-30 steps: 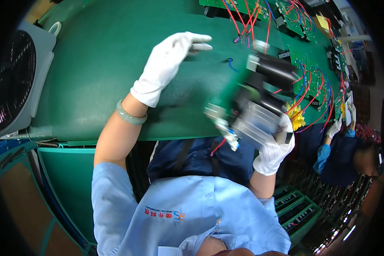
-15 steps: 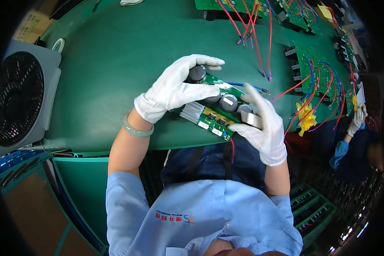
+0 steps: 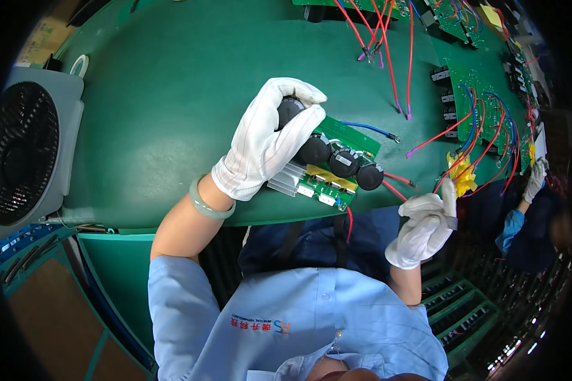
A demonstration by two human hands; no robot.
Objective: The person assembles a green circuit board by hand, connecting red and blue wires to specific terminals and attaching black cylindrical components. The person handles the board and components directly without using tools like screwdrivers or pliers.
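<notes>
My gloved left hand [image 3: 260, 143] is closed around one end of a green circuit board [image 3: 357, 138], its fingers and thumb about a black cylindrical capacitor [image 3: 290, 112]. More black capacitors [image 3: 344, 162] stand in a row along the board, beside a silver finned heat sink [image 3: 286, 179]. Blue and red wires trail from the board. Off its right end, apart from it, my gloved right hand [image 3: 419, 232] has curled fingers. A small greyish piece [image 3: 452, 223] shows at the edge of those fingers; its kind is unclear.
A grey fan [image 3: 28, 152] stands at the left of the green table [image 3: 171, 127]. Other circuit boards [image 3: 483, 114] with red and blue wires lie at the right and far edge, near yellow tape [image 3: 462, 173]. Another person's gloved hand [image 3: 535, 181] is at far right.
My right hand has left the board and moved right and toward me, its fingers now curled. The board's right end is uncovered. My left hand keeps hold, fingers closer together.
</notes>
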